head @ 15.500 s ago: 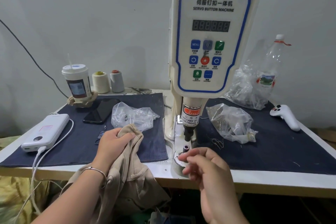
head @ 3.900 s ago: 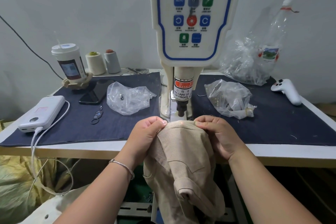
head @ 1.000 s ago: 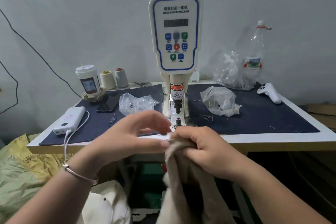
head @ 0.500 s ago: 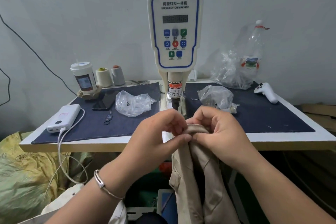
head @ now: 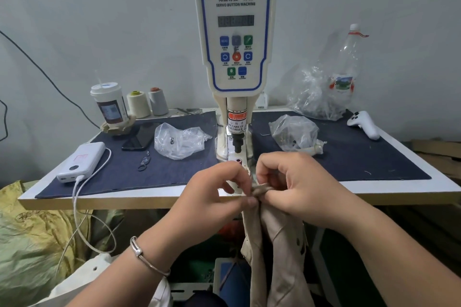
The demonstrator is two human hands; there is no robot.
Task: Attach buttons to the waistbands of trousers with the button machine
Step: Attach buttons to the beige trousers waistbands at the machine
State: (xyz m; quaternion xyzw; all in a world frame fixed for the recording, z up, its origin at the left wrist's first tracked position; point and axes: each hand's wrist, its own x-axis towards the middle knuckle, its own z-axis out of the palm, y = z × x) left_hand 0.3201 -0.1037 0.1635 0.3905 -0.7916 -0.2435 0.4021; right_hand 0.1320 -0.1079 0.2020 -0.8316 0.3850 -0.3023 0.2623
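Observation:
Beige trousers (head: 277, 252) hang in front of the table edge, their waistband bunched at the top. My left hand (head: 217, 194) pinches the waistband tip from the left. My right hand (head: 296, 184) grips the same bunched edge from the right, fingers curled. Both hands are held just in front of the white servo button machine (head: 235, 32), below its punch head (head: 237, 143) and near the lower die (head: 238, 160). A clear bag of buttons (head: 178, 141) lies left of the machine, another bag (head: 294, 132) to its right.
On the dark cloth-covered table (head: 349, 164) lie a white power bank (head: 81, 162) with cable, a phone (head: 139, 138), a cup (head: 109, 104), two thread spools (head: 147, 102), a plastic bottle (head: 345, 70) and a white controller (head: 365, 124). Yellow-green sacks (head: 32, 237) sit lower left.
Both hands with the waistband dropped slightly lower and away from the machine's die. The left fingers now pinch the tip of the fabric more tightly.

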